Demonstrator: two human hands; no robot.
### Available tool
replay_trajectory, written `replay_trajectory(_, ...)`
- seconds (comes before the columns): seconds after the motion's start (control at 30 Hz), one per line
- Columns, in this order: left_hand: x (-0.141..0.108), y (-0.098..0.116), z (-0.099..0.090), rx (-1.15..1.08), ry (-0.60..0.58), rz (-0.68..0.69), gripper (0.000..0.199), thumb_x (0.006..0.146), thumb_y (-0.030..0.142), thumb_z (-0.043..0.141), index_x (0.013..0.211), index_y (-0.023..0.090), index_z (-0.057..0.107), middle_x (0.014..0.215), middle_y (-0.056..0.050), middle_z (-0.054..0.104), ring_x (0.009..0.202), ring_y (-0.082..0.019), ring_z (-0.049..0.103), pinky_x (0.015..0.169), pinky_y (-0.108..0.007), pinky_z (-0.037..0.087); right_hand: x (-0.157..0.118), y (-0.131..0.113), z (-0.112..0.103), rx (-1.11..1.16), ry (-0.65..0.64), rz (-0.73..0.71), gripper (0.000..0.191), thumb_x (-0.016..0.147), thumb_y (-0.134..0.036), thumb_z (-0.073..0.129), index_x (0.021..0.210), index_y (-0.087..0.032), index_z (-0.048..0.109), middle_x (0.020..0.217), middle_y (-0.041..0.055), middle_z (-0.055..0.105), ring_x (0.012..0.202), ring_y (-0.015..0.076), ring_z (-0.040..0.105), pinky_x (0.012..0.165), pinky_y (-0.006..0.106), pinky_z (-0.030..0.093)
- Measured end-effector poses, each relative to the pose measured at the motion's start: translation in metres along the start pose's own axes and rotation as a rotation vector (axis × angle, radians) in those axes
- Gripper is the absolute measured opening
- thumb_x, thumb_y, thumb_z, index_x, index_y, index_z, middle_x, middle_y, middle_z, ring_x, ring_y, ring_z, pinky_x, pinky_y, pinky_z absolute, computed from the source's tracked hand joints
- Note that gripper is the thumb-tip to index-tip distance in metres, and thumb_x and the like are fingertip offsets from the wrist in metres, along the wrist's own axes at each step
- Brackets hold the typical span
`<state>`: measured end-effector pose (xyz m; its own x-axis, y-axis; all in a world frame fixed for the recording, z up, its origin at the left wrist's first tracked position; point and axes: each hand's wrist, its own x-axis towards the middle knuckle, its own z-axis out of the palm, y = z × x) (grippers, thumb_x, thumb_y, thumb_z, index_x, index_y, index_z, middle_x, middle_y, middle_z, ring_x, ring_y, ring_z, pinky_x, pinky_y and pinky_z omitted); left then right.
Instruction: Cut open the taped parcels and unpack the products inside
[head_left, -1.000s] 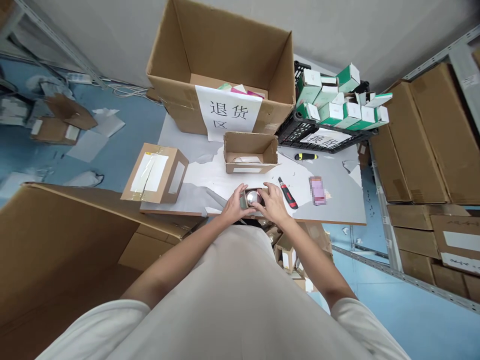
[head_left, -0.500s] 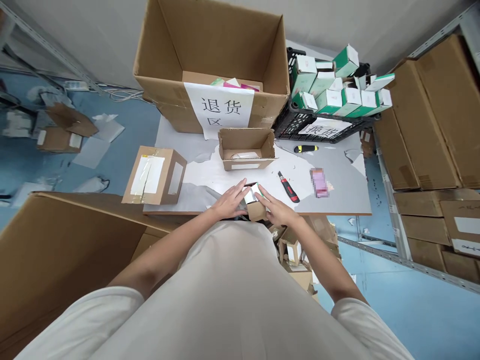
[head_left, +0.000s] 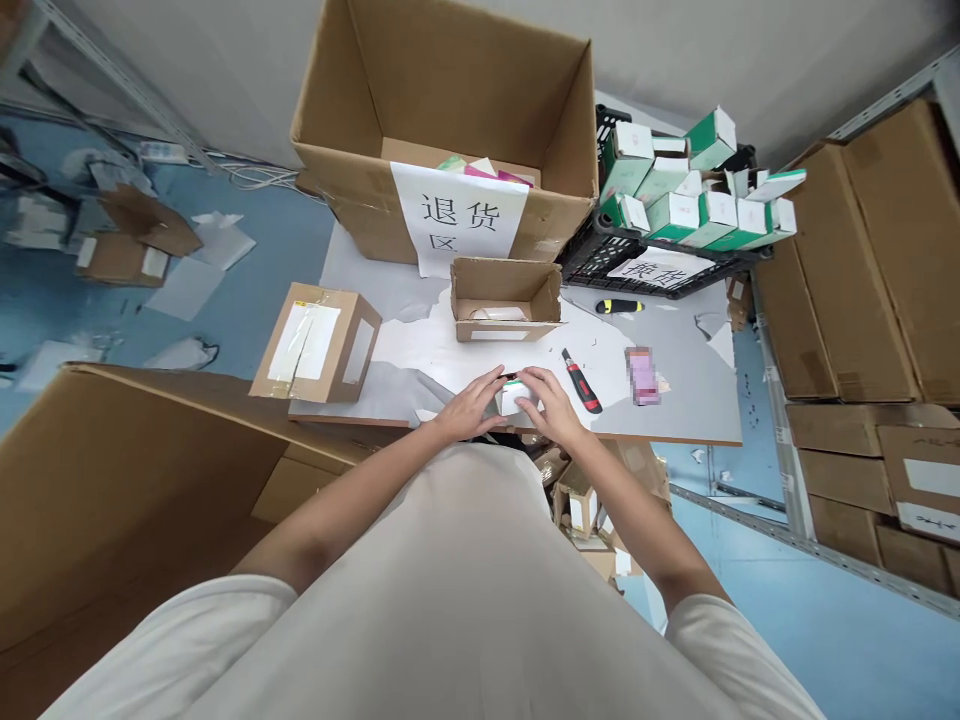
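1. The carton [head_left: 517, 396], small and white with a green edge, sits between my two hands at the worktop's [head_left: 690, 400] near edge, about midway along it.
2. My left hand [head_left: 472, 408] presses against the carton's left side, fingers together and laid flat on it.
3. My right hand [head_left: 553, 405] covers the carton's right side and top, fingers curled over it. I cannot tell whether the carton rests on the worktop or is lifted just clear.
4. Just right of my right hand lies a red knife [head_left: 581, 381]. A second knife [head_left: 617, 306], yellow and black, lies further back near the crate [head_left: 600, 262].
5. Behind the carton stands an open box [head_left: 504, 301], and behind that a big box [head_left: 450, 110] with a paper sign, at the far edge.
6. A taped box [head_left: 315, 343] sits on the left edge, partly overhanging it.
7. The crate at the far right corner is piled with green-and-white cartons [head_left: 675, 200].
8. Risk, as I judge it: the carton is so close to the near edge that a loosened grip could send it off onto the clutter below.
9. The red knife is close enough that a sideways sweep of my right hand could knock it.
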<state>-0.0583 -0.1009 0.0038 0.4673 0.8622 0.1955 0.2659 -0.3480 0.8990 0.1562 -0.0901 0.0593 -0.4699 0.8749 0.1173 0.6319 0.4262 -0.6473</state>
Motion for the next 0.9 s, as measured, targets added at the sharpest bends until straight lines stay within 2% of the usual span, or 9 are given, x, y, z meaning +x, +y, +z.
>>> replay_trajectory(0.1, -0.003, -0.005, 0.003, -0.047, 0.038, -0.048, 0.083, 0.077, 0.049, 0.067, 0.143, 0.015, 0.029, 0.151, -0.022, 0.031, 0.14, -0.033, 0.031, 0.113, -0.055, 0.027, 0.017, 0.002, -0.001, -0.057, -0.113, -0.012, 0.037, 0.094, -0.038, 0.043, 0.126, -0.024, 0.057, 0.129, 0.0135, 0.054, 0.124, 0.0285, 0.048, 0.104, 0.051, 0.043)
replay_trajectory(0.23, -0.006, -0.01, 0.006, -0.13, 0.04, -0.097, 0.097, 0.074, 0.05, 0.07, 0.148, 0.014, 0.019, 0.151, -0.025, 0.029, 0.139, -0.035, 0.032, 0.113, -0.054, 0.028, 0.029, 0.008, 0.0, -0.143, -0.233, -0.016, 0.039, 0.096, -0.035, 0.039, 0.13, -0.023, 0.055, 0.136, 0.0128, 0.051, 0.125, 0.0281, 0.048, 0.104, 0.049, 0.042)
replay_trajectory(0.43, -0.002, -0.009, 0.0, -0.008, -0.025, -0.077, 0.094, 0.08, 0.049, 0.063, 0.149, 0.012, 0.013, 0.154, -0.025, 0.022, 0.143, -0.034, 0.024, 0.113, -0.054, 0.025, 0.031, 0.005, 0.008, -0.078, -0.212, 0.008, 0.042, 0.097, -0.033, 0.034, 0.136, -0.022, 0.044, 0.144, 0.0138, 0.044, 0.132, 0.0264, 0.043, 0.106, 0.05, 0.041)
replay_trajectory(0.53, -0.002, -0.009, -0.007, 0.012, -0.062, -0.064, 0.085, 0.084, 0.048, 0.058, 0.149, 0.013, 0.016, 0.154, -0.022, 0.023, 0.143, -0.032, 0.024, 0.115, -0.052, 0.025, 0.022, 0.01, 0.006, 0.026, -0.199, -0.057, 0.036, 0.094, -0.043, 0.044, 0.12, -0.019, 0.052, 0.139, 0.0172, 0.045, 0.131, 0.0258, 0.044, 0.105, 0.047, 0.042)
replay_trajectory(0.6, -0.002, -0.009, -0.013, 0.033, -0.096, -0.044, 0.081, 0.085, 0.048, 0.056, 0.149, 0.014, 0.02, 0.154, -0.02, 0.025, 0.142, -0.032, 0.027, 0.114, -0.052, 0.025, 0.014, 0.015, 0.004, 0.036, -0.244, -0.108, 0.048, 0.083, -0.05, 0.061, 0.117, -0.018, 0.052, 0.143, 0.0208, 0.037, 0.134, 0.0296, 0.04, 0.104, 0.047, 0.042)
replay_trajectory(0.67, -0.003, -0.011, -0.021, 0.091, -0.134, -0.013, 0.079, 0.085, 0.05, 0.055, 0.148, 0.015, 0.023, 0.153, -0.02, 0.029, 0.14, -0.033, 0.031, 0.113, -0.052, 0.028, 0.008, 0.021, 0.005, 0.019, -0.281, -0.142, 0.057, 0.075, -0.047, 0.07, 0.119, -0.017, 0.049, 0.144, 0.0223, 0.032, 0.134, 0.0315, 0.039, 0.103, 0.046, 0.043)
replay_trajectory(0.73, 0.0, -0.013, -0.032, 0.175, -0.16, 0.038, 0.083, 0.081, 0.055, 0.059, 0.147, 0.016, 0.028, 0.15, -0.02, 0.035, 0.139, -0.034, 0.034, 0.112, -0.052, 0.03, 0.005, 0.026, 0.01, 0.005, -0.263, -0.15, 0.051, 0.077, -0.038, 0.07, 0.119, -0.018, 0.049, 0.139, 0.0205, 0.037, 0.127, 0.0296, 0.046, 0.099, 0.043, 0.046)
replay_trajectory(0.8, 0.01, -0.014, -0.046, 0.266, -0.127, 0.114, 0.083, 0.076, 0.058, 0.062, 0.143, 0.015, 0.036, 0.146, -0.02, 0.041, 0.138, -0.034, 0.035, 0.112, -0.051, 0.03, 0.005, 0.03, 0.016, 0.011, -0.205, -0.14, 0.045, 0.077, -0.031, 0.069, 0.117, -0.02, 0.051, 0.13, 0.0169, 0.044, 0.118, 0.0265, 0.053, 0.094, 0.04, 0.049)
replay_trajectory(0.9, 0.036, -0.011, -0.068, 0.433, 0.061, 0.146, 0.06, 0.084, 0.047, 0.052, 0.135, 0.016, 0.047, 0.14, -0.016, 0.049, 0.137, -0.03, 0.036, 0.113, -0.049, 0.029, 0.009, 0.032, 0.02, 0.023, -0.118, -0.103, 0.043, 0.073, -0.029, 0.071, 0.112, -0.023, 0.054, 0.122, 0.013, 0.048, 0.108, 0.0242, 0.058, 0.088, 0.037, 0.052)
